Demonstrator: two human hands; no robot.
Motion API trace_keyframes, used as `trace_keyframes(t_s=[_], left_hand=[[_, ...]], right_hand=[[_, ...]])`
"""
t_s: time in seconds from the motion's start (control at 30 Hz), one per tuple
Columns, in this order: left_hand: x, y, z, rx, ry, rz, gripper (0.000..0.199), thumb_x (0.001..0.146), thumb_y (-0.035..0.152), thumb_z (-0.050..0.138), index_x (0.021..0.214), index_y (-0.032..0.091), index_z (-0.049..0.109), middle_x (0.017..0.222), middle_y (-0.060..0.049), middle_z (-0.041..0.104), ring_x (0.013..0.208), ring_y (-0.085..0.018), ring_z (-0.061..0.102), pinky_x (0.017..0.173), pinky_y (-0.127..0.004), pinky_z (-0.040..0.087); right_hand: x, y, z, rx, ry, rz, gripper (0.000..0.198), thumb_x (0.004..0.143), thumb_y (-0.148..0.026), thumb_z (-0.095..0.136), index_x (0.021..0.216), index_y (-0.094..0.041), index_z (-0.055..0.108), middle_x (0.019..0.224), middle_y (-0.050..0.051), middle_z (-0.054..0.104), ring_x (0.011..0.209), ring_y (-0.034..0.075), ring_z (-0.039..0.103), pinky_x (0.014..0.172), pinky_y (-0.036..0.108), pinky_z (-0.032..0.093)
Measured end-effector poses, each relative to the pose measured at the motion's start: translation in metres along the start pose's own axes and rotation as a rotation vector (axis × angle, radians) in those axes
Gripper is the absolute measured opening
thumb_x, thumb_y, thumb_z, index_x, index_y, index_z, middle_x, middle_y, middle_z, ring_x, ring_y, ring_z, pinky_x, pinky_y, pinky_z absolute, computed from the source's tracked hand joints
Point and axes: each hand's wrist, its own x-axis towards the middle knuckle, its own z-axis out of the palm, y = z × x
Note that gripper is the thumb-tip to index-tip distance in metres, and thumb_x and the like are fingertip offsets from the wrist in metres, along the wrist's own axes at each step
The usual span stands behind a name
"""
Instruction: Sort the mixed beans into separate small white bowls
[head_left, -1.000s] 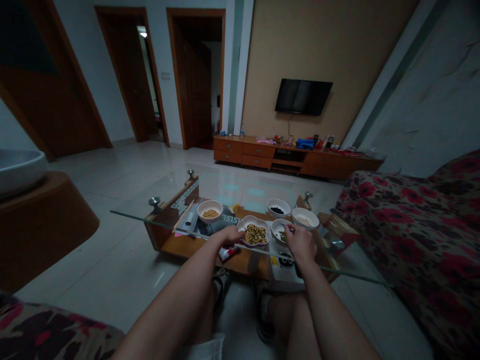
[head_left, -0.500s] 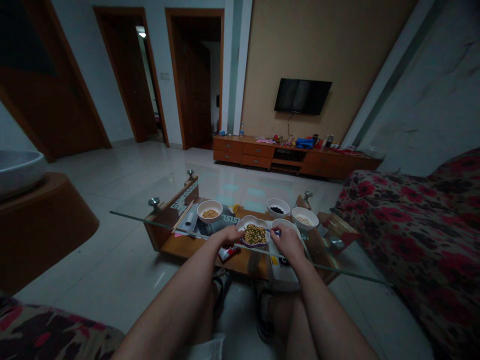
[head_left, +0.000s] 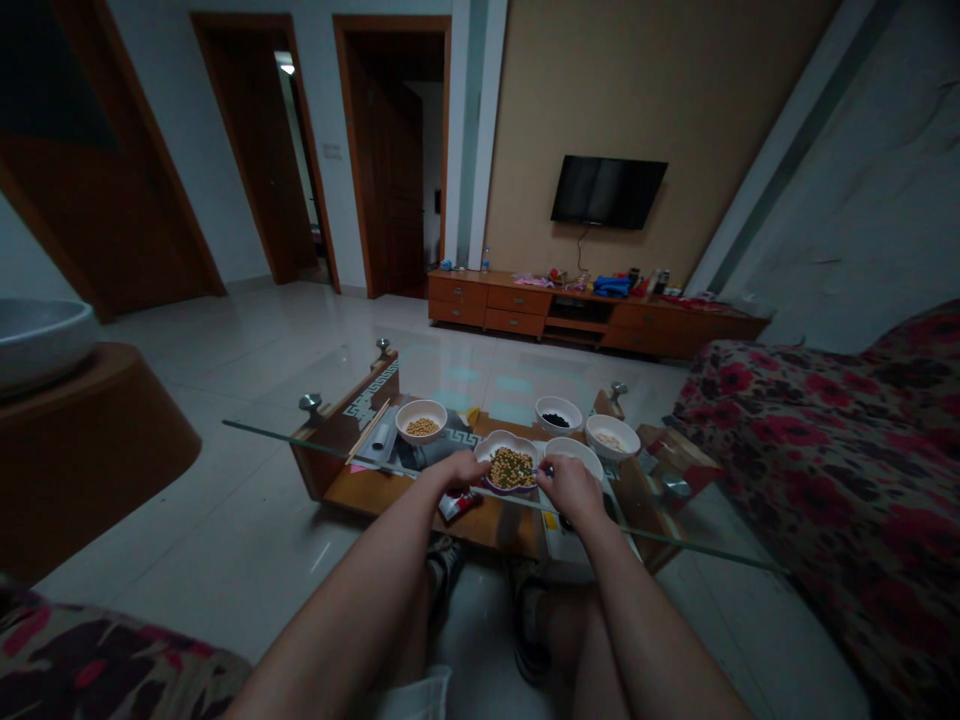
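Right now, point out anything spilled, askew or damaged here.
The right wall looks odd: dark marks streak it, perhaps cracks or stains. The cabinet under the TV is cluttered. Between the left hand and right hand, the scalloped bowl sits upright; I see no spill around it.

I face a television point(head_left: 609, 191) on the far beige wall point(head_left: 600, 80), a wooden cabinet point(head_left: 517, 301) below, a floral sofa point(head_left: 787, 420) at right, all dimly lit.
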Motion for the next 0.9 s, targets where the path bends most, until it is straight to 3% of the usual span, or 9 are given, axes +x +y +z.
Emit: trace_keyframes(t_s=[0.43, 0.9], left_hand=[[0.0032, 0.0005, 0.001, 0.101, 0.034, 0.027, 0.027, 0.088, 0.031, 0.045, 0.076, 0.012, 0.061, 0.056, -0.002, 0.052, 0.051, -0.013, 0.048, 0.047, -0.022, 0.036], [-0.005, 0.0043, -0.0009, -0.001, 0.014, -0.007, 0.025, 0.086, 0.03, 0.047, 0.077, 0.012, 0.061, 0.051, -0.001, 0.05, 0.046, -0.014, 0.048, 0.046, -0.023, 0.037]], right_hand=[[0.0031, 0.0014, 0.0048, -0.05, -0.002, -0.023, 0.026, 0.084, -0.038, 0.05, 0.092, -0.028, 0.072, 0.093, 0.008, 0.07, 0.087, 0.022, 0.065, 0.068, 0.028, 0.042], [0.0042, 0.0031, 0.0068, -0.046, -0.013, -0.034, 0.025, 0.084, -0.037, 0.05, 0.092, -0.028, 0.072, 0.094, 0.007, 0.07, 0.088, 0.022, 0.065, 0.069, 0.028, 0.042]])
